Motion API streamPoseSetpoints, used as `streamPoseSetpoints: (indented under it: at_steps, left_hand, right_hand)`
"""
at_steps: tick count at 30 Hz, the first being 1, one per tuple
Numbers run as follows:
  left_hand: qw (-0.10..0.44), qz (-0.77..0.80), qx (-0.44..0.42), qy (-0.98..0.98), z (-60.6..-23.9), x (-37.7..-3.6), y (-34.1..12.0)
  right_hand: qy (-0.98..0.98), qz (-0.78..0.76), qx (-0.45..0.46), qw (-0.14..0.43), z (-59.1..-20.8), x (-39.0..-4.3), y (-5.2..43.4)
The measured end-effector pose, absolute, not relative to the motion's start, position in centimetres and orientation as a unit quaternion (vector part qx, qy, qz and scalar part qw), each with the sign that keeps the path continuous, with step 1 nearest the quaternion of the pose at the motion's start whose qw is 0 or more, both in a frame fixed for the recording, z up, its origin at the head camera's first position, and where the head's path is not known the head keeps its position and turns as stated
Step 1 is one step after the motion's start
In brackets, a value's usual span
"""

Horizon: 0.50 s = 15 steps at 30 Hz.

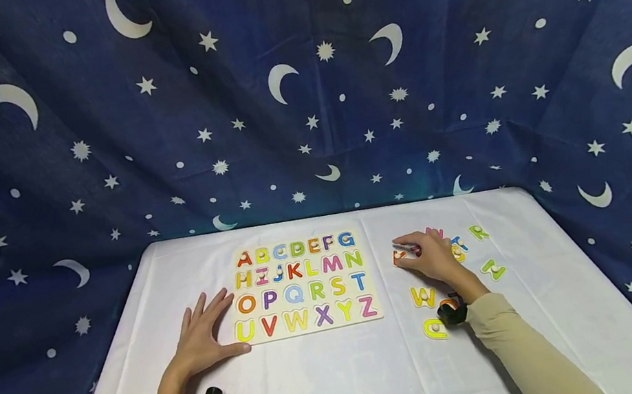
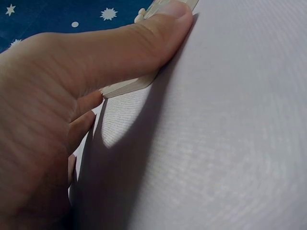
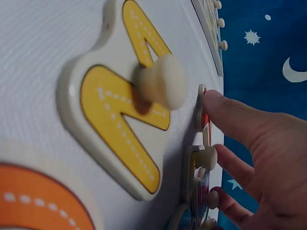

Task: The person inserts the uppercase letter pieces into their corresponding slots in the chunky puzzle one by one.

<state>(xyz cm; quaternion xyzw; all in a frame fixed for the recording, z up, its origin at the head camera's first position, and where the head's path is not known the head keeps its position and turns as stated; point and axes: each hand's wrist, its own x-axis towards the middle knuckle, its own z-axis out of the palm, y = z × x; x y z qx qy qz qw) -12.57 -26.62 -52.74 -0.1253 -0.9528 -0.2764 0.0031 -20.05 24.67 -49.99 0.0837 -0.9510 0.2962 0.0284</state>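
Note:
A wooden alphabet board (image 1: 305,300) with coloured letters lies on the white-covered table; several letters in its upper two rows carry knobs. My left hand (image 1: 205,341) rests at the board's left side, fingers spread, its thumb on the lower left corner. In the left wrist view the thumb (image 2: 158,36) lies against the board's edge. Over the loose pieces on the right, my right hand (image 1: 434,259) has thumb and index finger apart around a red letter piece (image 1: 398,257). The right wrist view has the thumb at the red piece (image 3: 206,115); the index finger is hidden.
Near the right hand lie a yellow W (image 1: 423,297), a yellow U (image 1: 435,329), an orange piece (image 3: 38,201), a green R (image 1: 479,232), a green Z-like piece (image 1: 493,270) and a blue T (image 1: 460,244). A starry dark-blue cloth (image 1: 307,143) hangs behind the table.

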Motion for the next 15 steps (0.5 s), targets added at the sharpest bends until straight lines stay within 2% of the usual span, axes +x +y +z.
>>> streamPoseSetpoints:
  at_steps: [15]
  left_hand:
    - [0.005,-0.271,-0.130,-0.954,-52.46,-12.68,-26.54]
  right_hand:
    - [-0.944,0.310,0.093,0.065,-50.61,-20.18,24.63]
